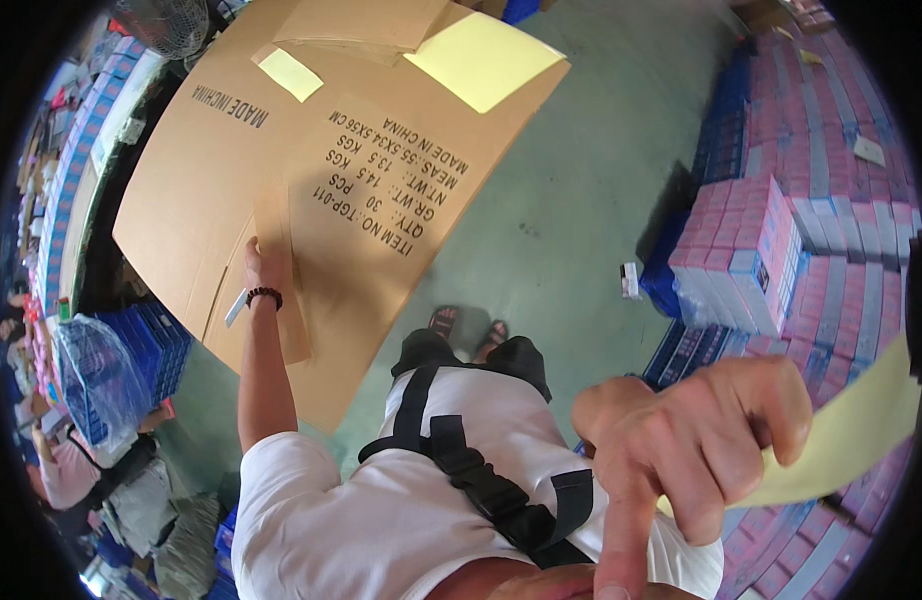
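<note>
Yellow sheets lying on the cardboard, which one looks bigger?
The right sheet, by the corner of the cardboard; the left sheet shows far smaller.

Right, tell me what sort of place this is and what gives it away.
Probably a packing or storage area in a workshop or warehouse: many pink boxes are stacked at the right, blue plastic crates stand at the left, and large brown cardboard lies before the person.
</note>
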A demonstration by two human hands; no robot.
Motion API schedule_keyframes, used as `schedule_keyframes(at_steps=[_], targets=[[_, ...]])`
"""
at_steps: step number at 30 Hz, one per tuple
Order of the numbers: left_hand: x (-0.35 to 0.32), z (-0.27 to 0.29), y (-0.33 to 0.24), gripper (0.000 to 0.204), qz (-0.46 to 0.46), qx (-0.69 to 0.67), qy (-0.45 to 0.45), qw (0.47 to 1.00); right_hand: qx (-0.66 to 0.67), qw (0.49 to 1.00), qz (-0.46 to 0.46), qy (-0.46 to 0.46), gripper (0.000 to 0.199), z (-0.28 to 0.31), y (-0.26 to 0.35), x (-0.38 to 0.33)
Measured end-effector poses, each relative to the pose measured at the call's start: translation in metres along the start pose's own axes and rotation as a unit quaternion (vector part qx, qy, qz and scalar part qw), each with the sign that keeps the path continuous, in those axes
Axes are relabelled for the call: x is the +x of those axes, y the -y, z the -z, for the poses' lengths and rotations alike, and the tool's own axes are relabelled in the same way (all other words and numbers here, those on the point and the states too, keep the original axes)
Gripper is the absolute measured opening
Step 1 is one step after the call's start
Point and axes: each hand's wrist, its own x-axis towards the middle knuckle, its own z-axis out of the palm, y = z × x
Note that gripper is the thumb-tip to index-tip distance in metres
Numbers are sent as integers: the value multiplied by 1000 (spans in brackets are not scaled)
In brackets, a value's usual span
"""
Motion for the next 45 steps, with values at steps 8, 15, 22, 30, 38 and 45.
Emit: schedule_keyframes(at_steps=[8, 15, 22, 30, 38, 45], targets=[[15, -23, 21, 38, 137, 15, -101, 985, -62, 996, -43, 54, 16, 39, 141, 6], [12, -8, 10, 25, 187, -180, -216, 941, -64, 992, -50, 101, 23, 80, 313, 17], [-58, -11, -214, 15, 182, -357, -196, 895, 8, 999, -33, -2, 12, 150, 412, 60], [-70, -108, -388, 16, 103, -725, -21, 681, -206, 921, -153, -294, 17, 455, 408, 108], [-98, -154, -420, 20, 252, -716, -45, 650, -316, 720, -454, -419, 9, 643, 365, 113], [-147, -241, -476, 23, 364, -723, -169, 562, -290, 665, -642, -250, 13, 703, 319, 117]])
